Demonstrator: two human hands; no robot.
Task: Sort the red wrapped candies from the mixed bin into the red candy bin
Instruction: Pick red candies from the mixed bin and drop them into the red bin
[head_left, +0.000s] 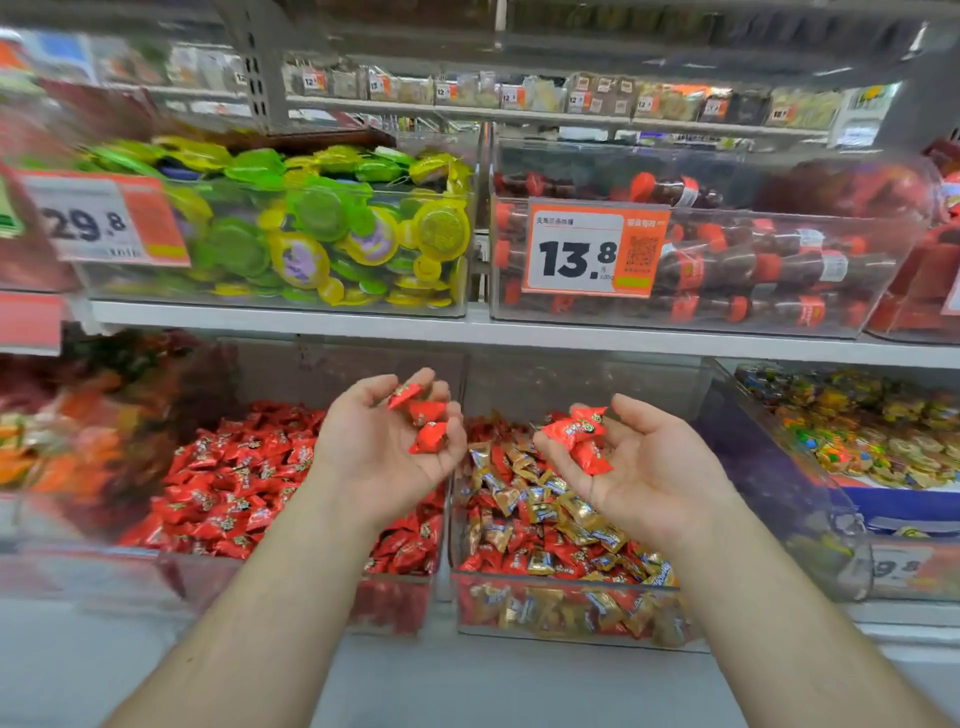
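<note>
My left hand (382, 447) is palm up above the right side of the red candy bin (171, 577), fingers curled round three red wrapped candies (427, 421). My right hand (641, 467) is palm up over the mixed bin (566, 636), cradling a few red wrapped candies (579, 439) in its curled fingers. The red candy bin is a clear box full of red wrapped candies (234, 483). The mixed bin to its right holds gold and red wrapped candies (540, 514) together.
A clear bin of gold-foil sweets (883, 436) stands right of the mixed bin, a bin of orange packets (62, 436) on the left. The shelf above carries bins of green-yellow discs (311, 228) and cola-bottle sweets (727, 260), with price tags (592, 249).
</note>
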